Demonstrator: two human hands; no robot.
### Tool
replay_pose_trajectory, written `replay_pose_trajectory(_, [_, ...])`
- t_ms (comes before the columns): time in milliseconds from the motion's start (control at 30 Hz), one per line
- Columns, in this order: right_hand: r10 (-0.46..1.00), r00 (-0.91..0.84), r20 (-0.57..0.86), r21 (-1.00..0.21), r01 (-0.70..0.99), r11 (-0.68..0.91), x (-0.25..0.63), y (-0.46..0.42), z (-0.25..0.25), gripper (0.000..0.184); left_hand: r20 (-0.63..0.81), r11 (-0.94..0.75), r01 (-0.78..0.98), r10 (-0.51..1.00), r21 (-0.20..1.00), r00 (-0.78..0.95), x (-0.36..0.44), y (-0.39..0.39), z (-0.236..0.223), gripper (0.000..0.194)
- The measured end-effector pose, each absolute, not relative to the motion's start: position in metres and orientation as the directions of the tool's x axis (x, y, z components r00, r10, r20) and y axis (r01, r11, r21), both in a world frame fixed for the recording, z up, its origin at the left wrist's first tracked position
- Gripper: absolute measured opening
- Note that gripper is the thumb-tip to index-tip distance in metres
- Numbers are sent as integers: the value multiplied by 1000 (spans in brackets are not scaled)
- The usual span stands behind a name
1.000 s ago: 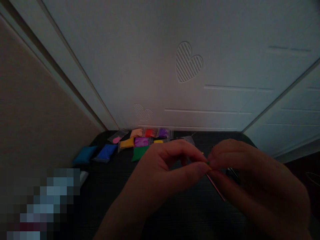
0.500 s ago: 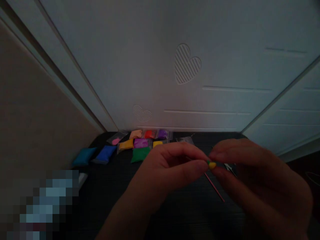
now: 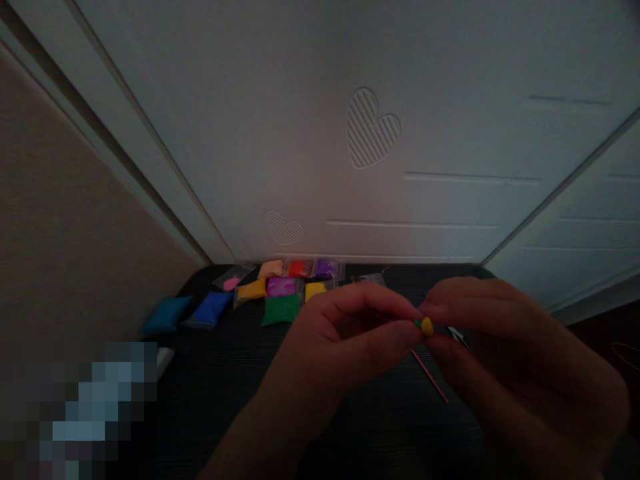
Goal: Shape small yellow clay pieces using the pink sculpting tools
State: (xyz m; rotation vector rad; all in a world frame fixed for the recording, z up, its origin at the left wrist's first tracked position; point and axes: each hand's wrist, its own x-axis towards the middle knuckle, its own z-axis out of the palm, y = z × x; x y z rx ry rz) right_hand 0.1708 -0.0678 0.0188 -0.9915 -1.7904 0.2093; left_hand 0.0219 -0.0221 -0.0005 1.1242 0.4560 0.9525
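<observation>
A small piece of modelling clay (image 3: 427,326), yellow at one end and green at the other, is held up over the dark table. My left hand (image 3: 345,340) pinches its green end between thumb and index finger. From the other side, the thumb and fingertips of my right hand (image 3: 520,360) close around the yellow end. Below the hands lies a thin reddish stick (image 3: 430,377), its upper part hidden behind my left hand. A metal tool (image 3: 457,335), perhaps scissors, shows partly behind my right fingers.
Several clay packets lie at the back left, among them a green packet (image 3: 281,310), a blue packet (image 3: 210,309) and a teal packet (image 3: 168,314). A clear bag (image 3: 370,279) sits behind my hands. A white panel (image 3: 280,133) with heart reliefs rises behind the table.
The yellow end has turned slightly between the fingertips and now looks more upright and rounded. Both hands stay in nearly the same place.
</observation>
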Motion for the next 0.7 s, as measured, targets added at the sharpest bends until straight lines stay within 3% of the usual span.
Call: replay_pose_trajectory(700, [692, -133, 709, -548, 514, 660, 172, -67, 16, 41, 173, 78, -440, 847, 895, 502, 25, -26, 6, 7])
